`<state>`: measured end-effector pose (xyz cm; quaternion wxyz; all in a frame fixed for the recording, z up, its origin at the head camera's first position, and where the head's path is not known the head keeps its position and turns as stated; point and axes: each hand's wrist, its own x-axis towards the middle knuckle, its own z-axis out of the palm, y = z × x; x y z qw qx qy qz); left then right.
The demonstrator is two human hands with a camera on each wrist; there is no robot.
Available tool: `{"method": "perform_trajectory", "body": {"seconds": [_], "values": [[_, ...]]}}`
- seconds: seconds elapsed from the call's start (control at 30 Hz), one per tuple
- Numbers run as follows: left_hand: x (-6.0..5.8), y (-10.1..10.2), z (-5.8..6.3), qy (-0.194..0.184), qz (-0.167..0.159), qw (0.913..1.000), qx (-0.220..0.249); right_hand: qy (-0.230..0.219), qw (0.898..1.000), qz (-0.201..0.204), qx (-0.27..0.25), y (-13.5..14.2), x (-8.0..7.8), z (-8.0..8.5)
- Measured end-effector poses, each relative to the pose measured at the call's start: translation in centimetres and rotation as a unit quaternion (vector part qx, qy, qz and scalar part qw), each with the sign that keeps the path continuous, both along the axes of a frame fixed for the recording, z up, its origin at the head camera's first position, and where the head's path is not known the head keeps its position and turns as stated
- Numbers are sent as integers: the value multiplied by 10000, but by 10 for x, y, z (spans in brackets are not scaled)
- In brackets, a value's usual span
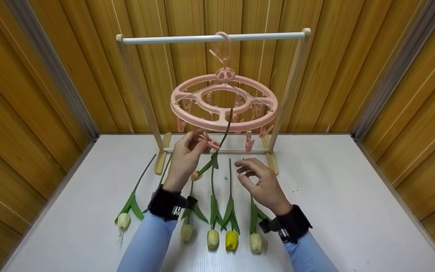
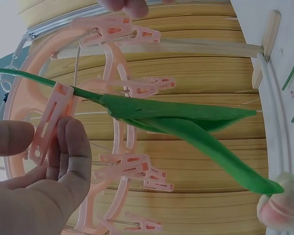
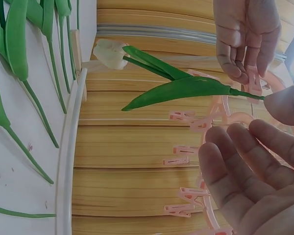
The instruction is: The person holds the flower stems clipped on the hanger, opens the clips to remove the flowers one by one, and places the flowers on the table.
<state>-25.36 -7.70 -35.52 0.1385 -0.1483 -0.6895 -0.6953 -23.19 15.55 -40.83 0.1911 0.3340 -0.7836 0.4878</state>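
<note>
My left hand (image 1: 189,155) pinches a pink clothespin (image 2: 53,120) between thumb and fingers. At the clothespin's tip is the green stem of an artificial tulip (image 2: 176,115), its pale, pinkish bloom (image 2: 283,205) hanging low and its leaves spread. In the head view the stem rises in front of a pink round clip hanger (image 1: 225,122). To the right and lower, my right hand (image 1: 261,181) holds nothing, fingers loosely bent. From the right wrist view its palm (image 3: 259,196) shows below the stem; whether the thumb touches the stem there I cannot tell.
The hanger hooks on a white bar (image 1: 172,39) of a wooden-legged stand. Several tulips lie on the white table (image 1: 346,211), one with a yellow bloom (image 1: 231,241). Other clothespins (image 1: 249,142) dangle from the ring. Wood-look panels (image 1: 334,87) enclose the table.
</note>
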Motion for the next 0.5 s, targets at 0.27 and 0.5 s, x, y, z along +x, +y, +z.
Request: {"method": "perform_trajectory", "body": {"seconds": [0.27, 0.5], "values": [[6, 10, -1, 67, -303, 9994, 127, -304, 9995, -33, 11, -6, -10, 7], [10, 18, -1, 40, -539, 9983, 230, -621, 9979, -56, -182, -10, -17, 8]]}}
